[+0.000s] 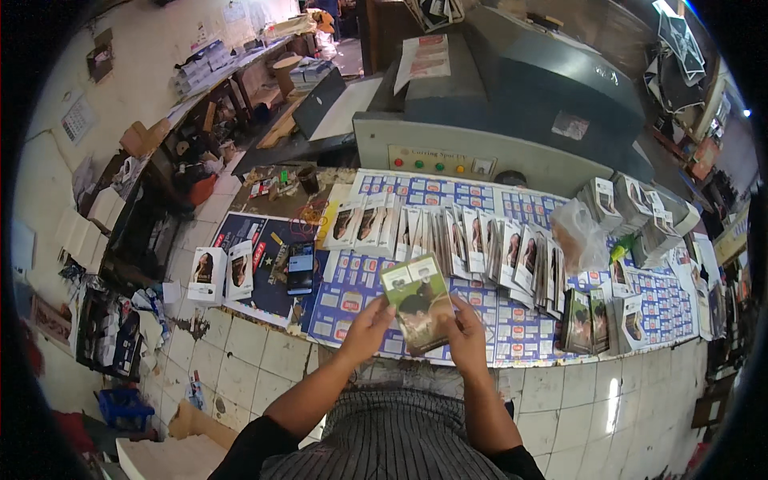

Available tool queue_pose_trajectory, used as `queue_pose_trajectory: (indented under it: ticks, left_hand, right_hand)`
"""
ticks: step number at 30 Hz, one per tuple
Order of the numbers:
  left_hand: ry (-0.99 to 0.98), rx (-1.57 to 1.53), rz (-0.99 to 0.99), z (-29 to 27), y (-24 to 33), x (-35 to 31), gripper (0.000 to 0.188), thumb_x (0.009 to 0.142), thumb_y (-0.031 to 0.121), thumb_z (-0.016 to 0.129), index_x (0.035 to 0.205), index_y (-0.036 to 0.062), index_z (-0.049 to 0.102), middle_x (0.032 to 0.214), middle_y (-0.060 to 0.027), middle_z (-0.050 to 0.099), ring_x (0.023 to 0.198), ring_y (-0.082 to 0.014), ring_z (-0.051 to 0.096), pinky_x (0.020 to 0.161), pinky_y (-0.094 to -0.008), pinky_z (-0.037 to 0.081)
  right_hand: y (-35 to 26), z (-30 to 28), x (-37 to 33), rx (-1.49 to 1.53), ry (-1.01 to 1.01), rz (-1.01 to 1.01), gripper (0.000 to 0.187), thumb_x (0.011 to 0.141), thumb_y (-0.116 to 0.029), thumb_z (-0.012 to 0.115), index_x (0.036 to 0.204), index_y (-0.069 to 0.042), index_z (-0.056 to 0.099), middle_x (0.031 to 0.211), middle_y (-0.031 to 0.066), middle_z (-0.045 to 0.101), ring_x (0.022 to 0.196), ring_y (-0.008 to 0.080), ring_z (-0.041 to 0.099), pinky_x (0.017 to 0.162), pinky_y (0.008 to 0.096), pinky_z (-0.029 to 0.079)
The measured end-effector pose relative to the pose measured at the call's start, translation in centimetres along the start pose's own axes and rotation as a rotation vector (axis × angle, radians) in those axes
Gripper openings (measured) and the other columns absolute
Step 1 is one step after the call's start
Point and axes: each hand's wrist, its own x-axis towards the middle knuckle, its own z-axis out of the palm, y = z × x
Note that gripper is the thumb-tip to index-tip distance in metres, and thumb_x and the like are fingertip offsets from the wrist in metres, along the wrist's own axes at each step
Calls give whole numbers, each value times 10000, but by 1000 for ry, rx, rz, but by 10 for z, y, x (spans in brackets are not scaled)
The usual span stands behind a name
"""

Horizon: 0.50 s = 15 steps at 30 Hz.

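Between my two hands, over the table's front edge, is a green and brown printed card or thin stack of cards [418,308] with pictures of people on it. My left hand [370,326] grips its left edge and my right hand [466,332] grips its right edge, thumbs toward the front face. Just beyond it, a long leaning row of white printed cards [472,244] with dark-haired portraits runs across the table. Flatter white stacks [364,222] lie at the row's left end. Standing to the right are several dark green bundles [578,320].
Blue printed sheets [344,300] cover the table. On its left lie a phone [300,268] and white card stacks [208,272]; a dark cup [308,179] stands farther back. To the right are a plastic bag [578,232] and taller stacks [640,204]. A large grey machine [480,144] stands behind.
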Motion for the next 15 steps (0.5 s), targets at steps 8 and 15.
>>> queue_pose_trajectory:
  ticks: [8, 15]
  left_hand:
    - [-29, -148, -173, -4, -16, 0, 367, 1070, 273, 487, 1274, -10, 601, 1075, -13, 661, 942, -71, 588, 868, -253, 492]
    - [-20, -83, -131, -8, -23, -4, 367, 1065, 262, 503, 1285, -14, 602, 1113, -28, 664, 969, -83, 590, 881, -270, 491]
  right_hand:
    - [-7, 19, -10, -709, 67, -432, 437, 905, -49, 634, 1331, -8, 545, 1220, 242, 628, 1024, 435, 636, 860, 454, 529]
    - [-9, 28, -19, -993, 82, -563, 507, 895, -104, 663, 1370, -13, 508, 1383, 243, 499, 1257, 423, 491, 1015, 472, 427]
